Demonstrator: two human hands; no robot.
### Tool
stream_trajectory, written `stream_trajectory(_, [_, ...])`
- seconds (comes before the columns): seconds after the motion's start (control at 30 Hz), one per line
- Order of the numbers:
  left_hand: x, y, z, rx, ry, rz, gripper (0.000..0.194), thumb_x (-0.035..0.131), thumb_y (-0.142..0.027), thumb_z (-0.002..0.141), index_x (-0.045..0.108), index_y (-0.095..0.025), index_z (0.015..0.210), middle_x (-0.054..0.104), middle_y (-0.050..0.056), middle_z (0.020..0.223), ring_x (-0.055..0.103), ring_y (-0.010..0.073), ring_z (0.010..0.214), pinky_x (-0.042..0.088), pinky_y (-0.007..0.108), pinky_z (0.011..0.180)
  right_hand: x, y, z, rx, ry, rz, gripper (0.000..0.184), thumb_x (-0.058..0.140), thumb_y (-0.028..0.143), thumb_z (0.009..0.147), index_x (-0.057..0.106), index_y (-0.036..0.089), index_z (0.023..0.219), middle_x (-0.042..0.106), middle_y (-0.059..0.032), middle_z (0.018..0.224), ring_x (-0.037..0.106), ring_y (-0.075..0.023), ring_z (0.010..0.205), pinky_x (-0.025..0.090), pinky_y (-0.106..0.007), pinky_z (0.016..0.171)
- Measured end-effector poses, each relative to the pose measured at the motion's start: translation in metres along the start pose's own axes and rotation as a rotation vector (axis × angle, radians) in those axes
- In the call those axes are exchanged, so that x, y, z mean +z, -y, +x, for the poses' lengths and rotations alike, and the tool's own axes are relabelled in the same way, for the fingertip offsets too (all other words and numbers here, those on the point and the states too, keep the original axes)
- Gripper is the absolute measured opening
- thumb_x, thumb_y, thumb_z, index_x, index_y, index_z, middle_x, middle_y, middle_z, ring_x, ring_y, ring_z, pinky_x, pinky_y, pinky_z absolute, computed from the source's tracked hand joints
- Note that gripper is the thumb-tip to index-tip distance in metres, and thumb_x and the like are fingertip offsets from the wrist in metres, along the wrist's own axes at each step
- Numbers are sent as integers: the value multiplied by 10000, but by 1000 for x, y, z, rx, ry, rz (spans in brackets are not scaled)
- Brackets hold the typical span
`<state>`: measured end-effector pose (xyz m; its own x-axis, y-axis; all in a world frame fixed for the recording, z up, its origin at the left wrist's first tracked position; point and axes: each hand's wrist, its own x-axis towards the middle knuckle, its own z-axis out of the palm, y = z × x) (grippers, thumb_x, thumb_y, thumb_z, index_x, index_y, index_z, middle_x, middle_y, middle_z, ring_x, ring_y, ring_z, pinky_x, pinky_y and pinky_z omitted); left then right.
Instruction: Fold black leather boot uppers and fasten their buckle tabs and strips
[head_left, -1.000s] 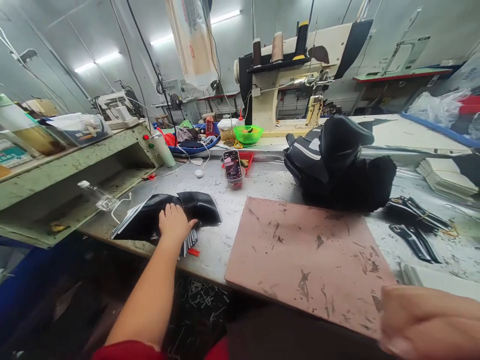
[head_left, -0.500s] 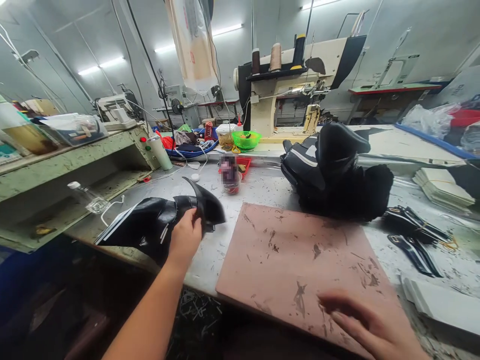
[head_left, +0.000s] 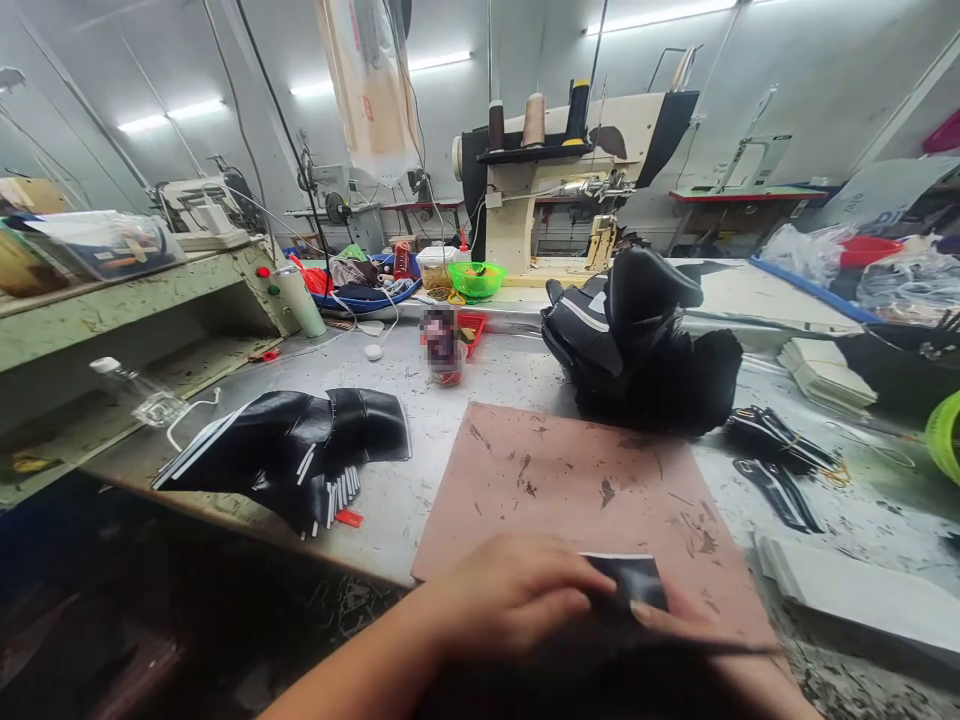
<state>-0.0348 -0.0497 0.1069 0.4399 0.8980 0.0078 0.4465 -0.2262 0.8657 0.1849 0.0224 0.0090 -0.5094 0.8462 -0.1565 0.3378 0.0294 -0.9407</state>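
Note:
Over the near edge of the pinkish board (head_left: 570,470), a black leather piece (head_left: 639,575) with a pale top edge is held between my two hands. My left hand (head_left: 525,590) is closed on its left side, fingers bent and pointing right. At its right side my right hand (head_left: 686,605) pinches it with the thumb in front; much of that hand is hidden behind the dark material. Motion blurs the lower part of the piece. On the table to the left lie stacked black leather pieces (head_left: 277,430) with white edges.
A heap of black sewn leather (head_left: 652,350) stands behind the board. To the right are bundled black strips (head_left: 780,440) and white stacks (head_left: 862,600). A sewing machine (head_left: 510,210) stands at the back, with a green basket (head_left: 476,282) near it. A glass bottle (head_left: 142,395) is at left.
My left hand has carried a black leather piece from the left stack to the front of the board. My right hand, earlier empty there, now grips it too. The view has shifted slightly right.

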Motion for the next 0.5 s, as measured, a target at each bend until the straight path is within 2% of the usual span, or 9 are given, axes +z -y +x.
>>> stream_trajectory(0.1, [22,44,23,13,205,329,395,436,-254,846,472,-190,1234,469,82,1301,385,241,1227,308,398,1016,-27,-21,-10,-85,112,-212,388,495,539,689,636,195,801,653,-52,665,627,-245,715,522,-324,597])
stream_trajectory(0.2, [45,72,27,75,187,474,424,407,-289,865,420,-181,1274,419,77,1339,289,255,1281,222,444,1057,-59,-19,-9,-52,167,-577,301,490,494,708,576,218,626,611,-24,527,597,-203,521,504,-296,486])
stream_trajectory(0.27, [51,78,25,100,151,505,415,400,-288,867,433,-172,1264,438,82,1324,307,245,1273,236,424,1057,-69,-7,-2,-55,91,-761,288,467,464,753,560,223,625,602,-14,514,574,-181,463,493,-289,451])
stream_trajectory(0.3, [52,78,24,117,147,515,410,417,-278,856,450,-169,1250,454,86,1311,328,242,1263,257,407,1051,-68,0,3,-115,56,-812,280,442,444,784,581,224,677,631,-25,578,598,-184,514,508,-293,485])
stream_trajectory(0.37, [51,77,23,147,134,529,423,456,-257,829,457,-163,1241,461,94,1305,361,229,1246,294,366,1037,-52,11,15,-352,86,-858,280,407,394,830,621,221,883,678,-69,863,643,-206,767,537,-314,649])
stream_trajectory(0.43, [49,76,22,166,118,546,464,462,-267,826,416,-142,1271,443,110,1316,354,217,1250,284,347,1044,-28,11,24,-632,199,-890,374,395,380,852,553,199,1139,576,-100,1165,558,-224,1042,498,-339,828])
stream_trajectory(0.5, [48,76,17,148,113,579,527,431,-329,850,334,-108,1318,383,137,1351,301,223,1278,234,368,1066,-7,1,29,-830,309,-938,549,409,429,851,360,159,1328,428,-119,1311,436,-235,1179,438,-361,926])
